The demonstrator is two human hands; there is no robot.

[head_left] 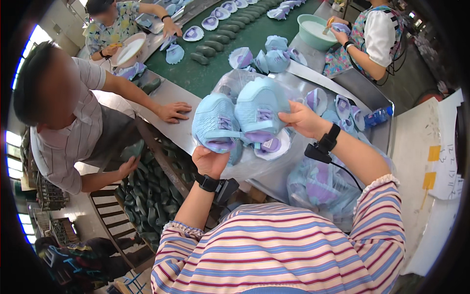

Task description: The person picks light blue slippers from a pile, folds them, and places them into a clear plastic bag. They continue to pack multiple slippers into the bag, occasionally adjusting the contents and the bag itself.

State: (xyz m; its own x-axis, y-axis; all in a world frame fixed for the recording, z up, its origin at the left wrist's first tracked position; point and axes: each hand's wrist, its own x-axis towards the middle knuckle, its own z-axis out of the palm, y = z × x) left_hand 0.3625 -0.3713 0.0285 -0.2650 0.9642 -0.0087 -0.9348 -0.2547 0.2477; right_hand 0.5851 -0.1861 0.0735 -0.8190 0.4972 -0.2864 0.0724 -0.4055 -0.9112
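Observation:
A pair of light blue shoe uppers with purple laces is held up side by side in front of me, a band running between them. My left hand grips the left shoe upper from below at its purple collar. The right shoe upper is pinched at its right side by my right hand, thumb on the front; the fingers behind it are hidden. Just behind and below lies another upper with a white edge on clear plastic. A plastic bag of blue and purple uppers rests below my right forearm.
A green conveyor belt carries dark green shoe lasts and more uppers. At left, a co-worker's hand lies on the metal table edge. Two people work beside basins. A bottle lies at right; a crate of lasts stands below left.

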